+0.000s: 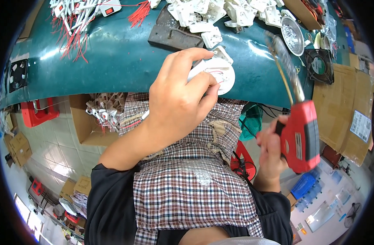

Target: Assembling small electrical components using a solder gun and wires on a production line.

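Note:
My left hand is closed on a white round plastic housing at the table's near edge. Its fingertips press inside the housing, where a thin red wire shows. My right hand grips a red and black soldering gun, held upright to the right, apart from the housing. A long metal barrel and a thin brass-coloured tube rise from the gun, smeared by motion toward the tip. Just beyond my left fingers lies a white plastic plug part, close to a dark metal block.
White plastic plug parts are heaped at the back. Bundled white pieces with red wires lie at the far left. A metal dish and a black fan sit at the right. A cardboard box of parts stands below the table's edge.

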`<state>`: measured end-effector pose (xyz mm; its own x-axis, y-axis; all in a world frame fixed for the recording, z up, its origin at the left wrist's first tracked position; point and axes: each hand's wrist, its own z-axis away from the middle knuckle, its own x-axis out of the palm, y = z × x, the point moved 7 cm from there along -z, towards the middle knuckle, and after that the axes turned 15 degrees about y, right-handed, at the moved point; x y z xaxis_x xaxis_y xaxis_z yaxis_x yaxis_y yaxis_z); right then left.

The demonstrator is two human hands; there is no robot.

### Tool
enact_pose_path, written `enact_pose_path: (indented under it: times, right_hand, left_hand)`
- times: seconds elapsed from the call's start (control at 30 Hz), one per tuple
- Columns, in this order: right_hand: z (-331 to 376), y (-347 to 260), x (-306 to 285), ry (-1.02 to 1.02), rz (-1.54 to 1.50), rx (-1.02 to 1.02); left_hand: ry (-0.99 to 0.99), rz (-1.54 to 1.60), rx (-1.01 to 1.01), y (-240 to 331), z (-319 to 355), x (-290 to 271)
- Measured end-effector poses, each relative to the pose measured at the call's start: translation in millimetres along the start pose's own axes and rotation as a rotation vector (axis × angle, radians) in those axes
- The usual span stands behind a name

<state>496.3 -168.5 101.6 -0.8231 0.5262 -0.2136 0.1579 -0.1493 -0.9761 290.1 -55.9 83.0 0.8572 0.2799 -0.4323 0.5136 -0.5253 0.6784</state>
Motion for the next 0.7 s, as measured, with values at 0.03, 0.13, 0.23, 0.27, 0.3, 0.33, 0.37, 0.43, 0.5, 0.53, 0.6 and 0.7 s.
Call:
enact_pose_path:
  times: [0.03,0.13,0.23,0.27,0.3,0.33,0.37,0.43,0.5,0.53,0.6,0.7]
  right_hand:
    - [5,-4,-8,-0.016,0.012,-0.023]
    - [16,-2,-40,-0.088,0.168,-0.115]
    - [22,-1,-51,-0.103,0.378,-0.010]
    - [22,0,-53,-0.119,0.435,-0.040]
    - [23,2,-54,-0.136,0.491,-0.071]
    - [22,1,-52,-0.138,0.502,-0.093]
    - [21,1,-51,-0.140,0.503,-0.093]
    - [19,-2,-45,-0.180,0.502,-0.150]
    - [17,-3,-43,-0.211,0.523,-0.196]
    - [18,-5,-41,-0.240,0.542,-0.242]
    - [16,-6,-39,-0.248,0.541,-0.249]
    - [16,-8,-36,-0.251,0.544,-0.261]
  left_hand:
    - [0.001,0.005,-0.003,0,0,0]
    - [-0.014,0.006,-0.018,0,-1,0]
    - [-0.021,0.004,-0.015,0,-2,1]
    - [-0.021,0.005,-0.017,1,-2,1]
    - [-0.027,0.003,-0.022,1,-3,1]
    - [-0.032,0.000,-0.028,1,-3,1]
    - [-0.031,-0.001,-0.029,1,-2,2]
    - [-0.024,0.000,-0.034,1,-2,2]
    - [-0.021,-0.004,-0.043,2,-1,1]
    - [-0.019,-0.007,-0.049,1,-1,1]
    - [-0.016,-0.010,-0.057,1,0,1]
    - [-0.010,-0.003,-0.054,1,-1,2]
